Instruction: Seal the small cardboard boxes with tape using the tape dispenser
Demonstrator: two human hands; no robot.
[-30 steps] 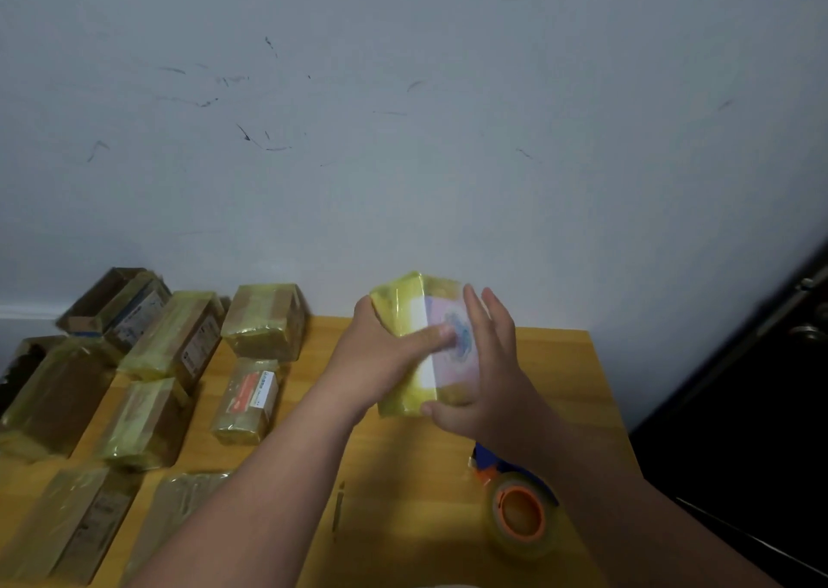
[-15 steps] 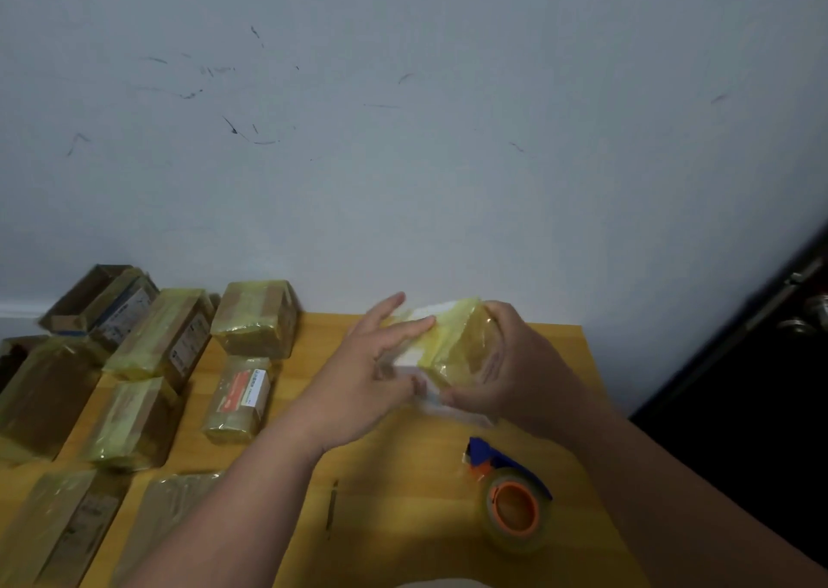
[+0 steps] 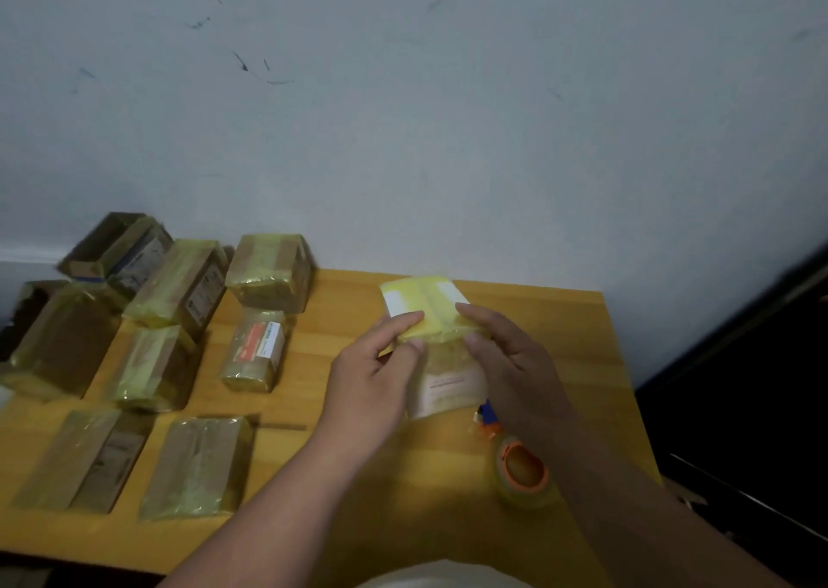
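Observation:
A small white cardboard box [image 3: 423, 296], wrapped in yellowish clear tape, is tilted over the wooden table [image 3: 345, 300] right of centre. My left hand [image 3: 374, 379] holds its left side, forefinger on the top face and thumb on the front face. My right hand [image 3: 508, 356] holds the right side the same way, pinching the box's upper front edge. The tape dispenser [image 3: 522, 473], a clear roll on an orange core with a blue handle, lies on the table just under my right wrist, which partly hides it.
Several taped brown boxes [image 3: 273, 273] lie in rows over the left half of the table, one with a red label [image 3: 255, 350]. A grey wall stands close behind. The table's right edge drops off beside dark furniture [image 3: 739, 386].
The box has been turned over and lowered toward the table. Both hands shifted from its faces to its upper front edge. The view has tilted down.

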